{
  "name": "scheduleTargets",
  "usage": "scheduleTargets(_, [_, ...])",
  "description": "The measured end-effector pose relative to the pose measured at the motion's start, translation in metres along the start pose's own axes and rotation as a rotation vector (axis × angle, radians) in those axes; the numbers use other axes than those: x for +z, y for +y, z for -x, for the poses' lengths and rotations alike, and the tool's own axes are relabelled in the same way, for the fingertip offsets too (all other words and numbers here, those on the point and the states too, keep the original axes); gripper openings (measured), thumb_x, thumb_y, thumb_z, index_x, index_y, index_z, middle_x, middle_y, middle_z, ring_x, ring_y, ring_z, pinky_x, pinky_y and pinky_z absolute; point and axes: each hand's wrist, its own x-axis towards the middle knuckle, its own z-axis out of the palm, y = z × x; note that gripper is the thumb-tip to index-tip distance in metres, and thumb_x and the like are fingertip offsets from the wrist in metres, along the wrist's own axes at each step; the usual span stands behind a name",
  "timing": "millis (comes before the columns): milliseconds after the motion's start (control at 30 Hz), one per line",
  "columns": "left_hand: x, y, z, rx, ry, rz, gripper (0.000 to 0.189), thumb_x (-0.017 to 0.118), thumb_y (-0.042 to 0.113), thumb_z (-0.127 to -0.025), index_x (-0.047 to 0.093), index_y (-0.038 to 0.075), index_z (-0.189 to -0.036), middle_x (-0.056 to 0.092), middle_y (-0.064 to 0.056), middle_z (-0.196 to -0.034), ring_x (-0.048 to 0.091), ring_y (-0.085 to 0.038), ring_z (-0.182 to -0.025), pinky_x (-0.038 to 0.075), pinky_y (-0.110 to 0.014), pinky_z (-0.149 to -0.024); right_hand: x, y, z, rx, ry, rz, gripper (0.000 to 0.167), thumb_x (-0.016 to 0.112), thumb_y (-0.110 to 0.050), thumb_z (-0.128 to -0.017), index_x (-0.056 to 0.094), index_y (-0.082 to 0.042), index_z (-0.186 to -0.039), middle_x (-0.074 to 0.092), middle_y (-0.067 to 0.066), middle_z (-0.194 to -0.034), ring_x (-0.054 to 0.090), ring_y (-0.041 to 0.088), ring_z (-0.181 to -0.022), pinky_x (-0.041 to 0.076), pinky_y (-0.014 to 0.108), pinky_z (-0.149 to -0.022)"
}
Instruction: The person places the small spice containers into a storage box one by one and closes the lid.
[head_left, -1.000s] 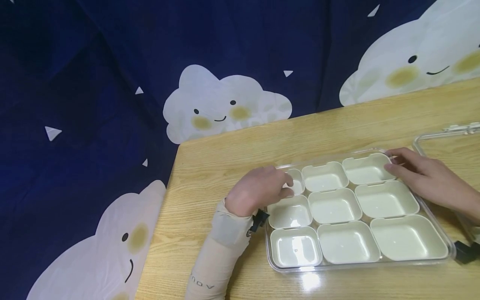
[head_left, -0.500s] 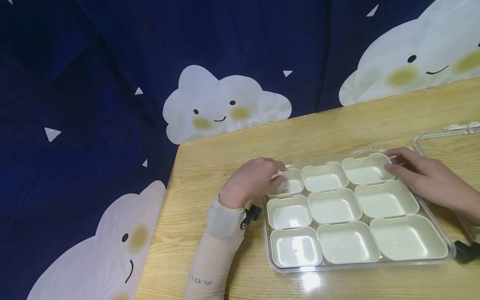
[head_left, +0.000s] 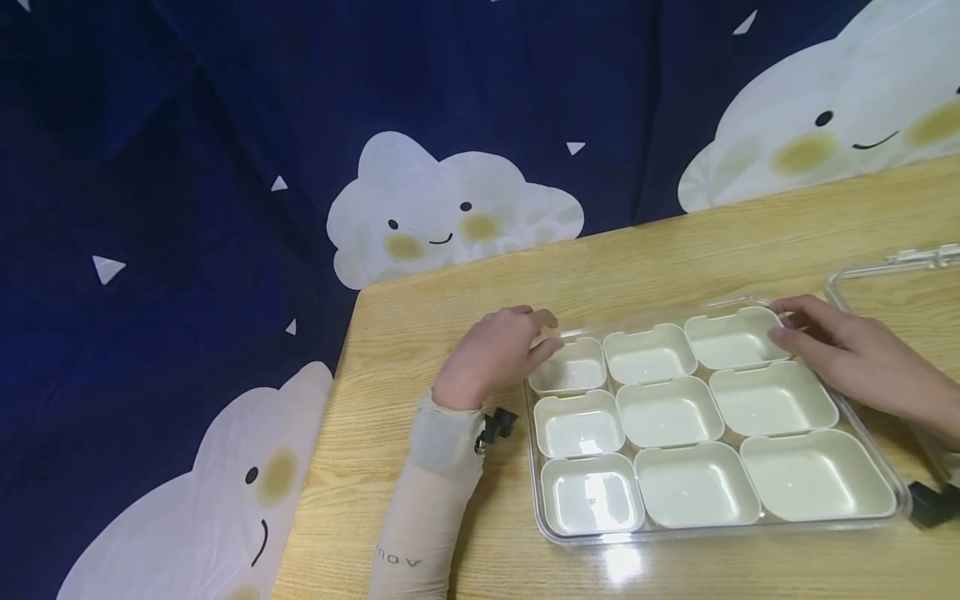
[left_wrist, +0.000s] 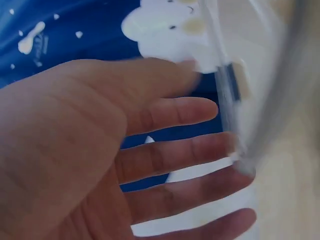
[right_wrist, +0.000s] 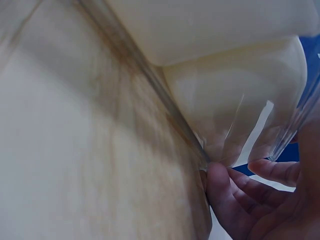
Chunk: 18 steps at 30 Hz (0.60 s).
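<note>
A clear plastic box (head_left: 600,540) lies on the table, holding several cream-coloured inserts (head_left: 670,410) in rows. My left hand (head_left: 495,354) is at the box's far left corner, its thumb and index fingertips right beside the corner insert (head_left: 576,372). In the left wrist view, the left fingers (left_wrist: 175,155) are straight and spread, overlapping the clear edge (left_wrist: 227,95). My right hand (head_left: 855,354) grips the far right corner, thumb by the corner insert's rim. The right wrist view shows the right thumb (right_wrist: 220,190) at the box's lower edge, the fingers bent around the corner.
To the right of the box, a clear lid-like frame (head_left: 855,271) with white clips (head_left: 918,257) lies partly out of view. The wooden table (head_left: 420,333) ends at a dark blue curtain (head_left: 247,100) printed with clouds, behind and on the left.
My left hand has moved left and back, from over the far left insert to the box's corner, uncovering that insert. My right hand and the box have stayed in place.
</note>
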Motion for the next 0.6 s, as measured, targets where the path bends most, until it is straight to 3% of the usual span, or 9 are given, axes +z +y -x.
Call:
scheduleTargets(133, [0.008,-0.014,-0.007,-0.027,-0.068,0.122,0.056,0.041,0.056,-0.108,0.064,0.015,-0.138,0.071,-0.002,-0.133,0.066,-0.020,-0.127,0.050,-0.038,-0.112,0.000,0.000,0.001,0.005,-0.005,-0.006,0.058,0.045,-0.048,-0.108,0.043,-0.010,-0.152,0.061,0.029,-0.134,0.057,0.047,-0.119,0.039,0.032,-0.084])
scheduleTargets(200, [0.013,-0.020,-0.010,-0.016,-0.084,0.176,0.057,0.034,0.056,-0.110,0.064,0.017,-0.138,0.071,0.001,-0.132,0.065,-0.018,-0.128,0.049,-0.037,-0.113,0.001,0.000,0.001,0.003,-0.004,-0.006,0.058,0.045,-0.047,-0.108,0.043,-0.009,-0.152,0.061,0.030,-0.134,0.057,0.048,-0.120,0.040,0.037,-0.085])
scheduleTargets(300, [0.017,-0.027,-0.012,0.020,-0.084,0.237,0.055,0.027,0.052,-0.112,0.063,0.019,-0.138,0.070,0.002,-0.133,0.064,-0.016,-0.130,0.047,-0.036,-0.115,0.001,0.000,0.001,-0.002,0.009,-0.002,0.057,0.046,-0.046,-0.108,0.045,-0.010,-0.151,0.062,0.029,-0.133,0.057,0.047,-0.119,0.039,0.034,-0.085])
scheduleTargets(500, [0.027,-0.039,-0.016,0.049,-0.091,0.398,0.052,0.029,0.051,-0.112,0.063,0.022,-0.138,0.069,0.003,-0.137,0.061,-0.015,-0.134,0.046,-0.036,-0.117,0.001,0.000,-0.001,-0.002,0.006,-0.003,0.057,0.046,-0.047,-0.108,0.044,-0.010,-0.151,0.061,0.029,-0.134,0.057,0.047,-0.120,0.040,0.042,-0.087])
scheduleTargets(600, [0.035,-0.045,-0.017,0.046,-0.107,0.504,0.050,0.033,0.051,-0.111,0.064,0.023,-0.139,0.068,0.004,-0.140,0.059,-0.014,-0.136,0.044,-0.036,-0.118,0.001,0.001,-0.001,-0.008,0.016,0.003,0.056,0.047,-0.046,-0.108,0.045,-0.010,-0.151,0.062,0.029,-0.133,0.057,0.047,-0.119,0.038,0.032,-0.084])
